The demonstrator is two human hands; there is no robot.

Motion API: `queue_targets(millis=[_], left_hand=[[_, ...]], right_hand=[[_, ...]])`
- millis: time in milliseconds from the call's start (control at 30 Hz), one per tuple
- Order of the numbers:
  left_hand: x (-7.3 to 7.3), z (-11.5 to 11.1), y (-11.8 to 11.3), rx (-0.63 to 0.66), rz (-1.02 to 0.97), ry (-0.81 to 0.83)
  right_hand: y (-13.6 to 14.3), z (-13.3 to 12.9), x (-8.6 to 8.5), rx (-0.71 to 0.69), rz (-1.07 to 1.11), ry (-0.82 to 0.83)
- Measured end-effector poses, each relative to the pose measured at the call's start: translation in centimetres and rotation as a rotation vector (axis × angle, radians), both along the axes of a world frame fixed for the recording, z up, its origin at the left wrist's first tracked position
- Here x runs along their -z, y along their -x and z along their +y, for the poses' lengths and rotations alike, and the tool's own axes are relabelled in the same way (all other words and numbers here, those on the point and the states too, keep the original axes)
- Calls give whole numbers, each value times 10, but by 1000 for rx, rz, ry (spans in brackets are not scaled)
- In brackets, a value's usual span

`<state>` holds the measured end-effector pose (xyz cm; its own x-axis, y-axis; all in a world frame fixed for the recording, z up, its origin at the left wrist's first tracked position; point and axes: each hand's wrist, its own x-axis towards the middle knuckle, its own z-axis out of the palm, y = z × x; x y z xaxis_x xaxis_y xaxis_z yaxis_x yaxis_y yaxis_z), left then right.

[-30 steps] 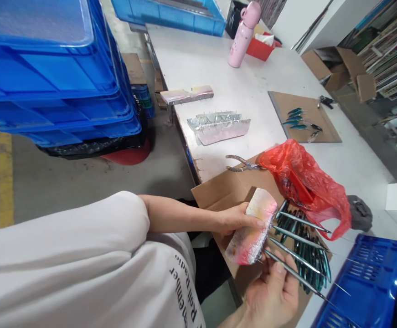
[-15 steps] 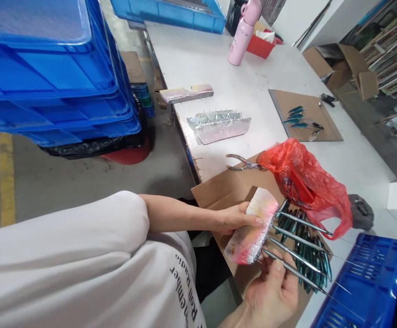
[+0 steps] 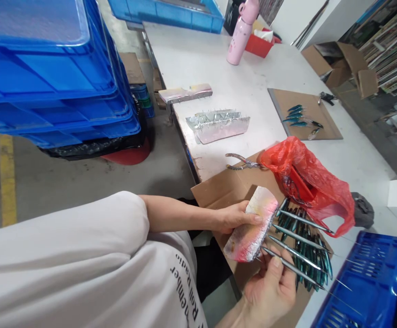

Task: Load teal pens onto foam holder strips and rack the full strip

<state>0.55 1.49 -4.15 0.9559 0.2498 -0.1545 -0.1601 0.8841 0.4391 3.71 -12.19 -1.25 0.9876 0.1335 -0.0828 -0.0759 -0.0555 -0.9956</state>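
Note:
My left hand (image 3: 237, 217) is closed around a pink and white foam-like block (image 3: 251, 230), its thumb lying across the top face. Several slender silvery fishing lures (image 3: 301, 232) stick out from the block's rough, shiny edge, with thin wires at their far tips. The fingers of my right hand (image 3: 271, 284) pinch the lowest fishing lure (image 3: 296, 269) close to the block. Beneath them, a pile of dark teal lures (image 3: 309, 259) lies on a cardboard sheet (image 3: 224, 189).
Pliers (image 3: 241, 161) lie beside a red plastic bag (image 3: 307, 182). Blocks with pins (image 3: 220, 127) rest on the white table (image 3: 253, 95). A board (image 3: 307, 114) holds more lures. A blue basket (image 3: 372, 273) is at the right, stacked blue crates (image 3: 54, 68) at the left, a pink bottle (image 3: 241, 36) at the back.
Almost nothing differs. My right hand has shifted very slightly up and left, still pinching the lowest lure, and the whole view has moved a little.

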Motion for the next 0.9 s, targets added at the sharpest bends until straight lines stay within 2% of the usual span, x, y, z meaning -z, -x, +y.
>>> queue_targets(millis=[233, 367, 433, 467, 533, 600, 667, 800, 867, 900], left_hand=[[-3, 1, 2, 13, -35, 8], [0, 3, 1, 28, -17, 27], [3, 4, 1, 32, 12, 37], [4, 5, 1, 37, 21, 43], [5, 5, 0, 39, 22, 54], [4, 5, 0, 24, 14, 56], [4, 4, 0, 12, 13, 59], [2, 4, -1, 11, 18, 90], [1, 4, 0, 5, 20, 100], [1, 5, 0, 3, 21, 100]], right_hand=[[7, 10, -6, 15, 19, -17], [1, -3, -8, -59, -39, 22], [-12, -22, -8, -30, -129, 197], [-21, -34, -7, 2, -183, 336], [-44, -62, -4, 49, -272, 714], [-68, -86, 2, -25, -278, 1034], [-90, -103, 8, -161, -207, 1226], [-116, -117, 16, -274, -121, 1296], [-117, -122, 18, -302, -12, 1238], [-114, -126, 18, -304, 46, 1157]])
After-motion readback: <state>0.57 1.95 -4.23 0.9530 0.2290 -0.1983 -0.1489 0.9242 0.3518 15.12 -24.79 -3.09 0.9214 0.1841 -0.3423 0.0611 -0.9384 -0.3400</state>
